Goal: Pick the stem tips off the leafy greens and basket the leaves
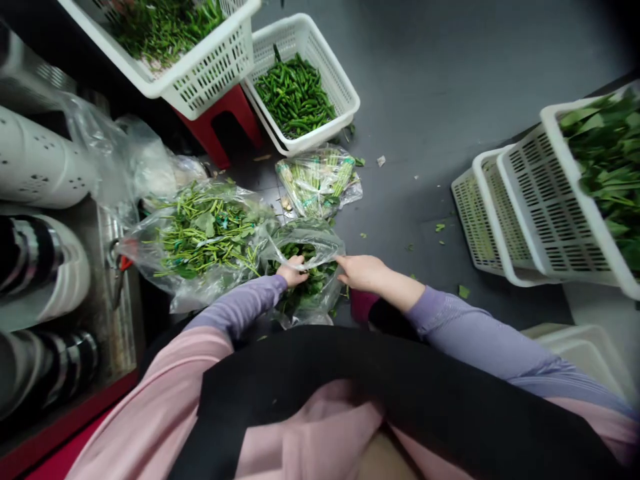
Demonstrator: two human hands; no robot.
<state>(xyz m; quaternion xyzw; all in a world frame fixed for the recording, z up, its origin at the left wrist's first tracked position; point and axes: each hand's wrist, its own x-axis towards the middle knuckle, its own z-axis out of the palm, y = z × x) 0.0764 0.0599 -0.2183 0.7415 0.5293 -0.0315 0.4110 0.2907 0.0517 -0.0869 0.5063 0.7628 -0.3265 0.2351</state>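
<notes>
A clear plastic bag (pixel 327 248) of dark leafy greens (pixel 300 293) lies on the floor in front of me, its mouth gaping. My right hand (pixel 364 272) pinches the bag's right rim between thumb and fingers. At the mouth, my left hand (pixel 291 272) is curled around some of the greens; its fingertips are partly hidden among the leaves. Left of it spreads another clear bag, heaped with cut green stems (pixel 210 230). Just beyond lies a bag of bundled green stalks (pixel 317 177).
A white basket of green chillies (pixel 347 100) stands ahead, beside a red stool (pixel 220 133) bearing another basket (pixel 210 77) of greens. Stacked white baskets (pixel 535 207) with leaves are at right. Red-handled scissors (pixel 123 262) lie on the shelf at left. Leaf scraps dot the floor (pixel 425 80).
</notes>
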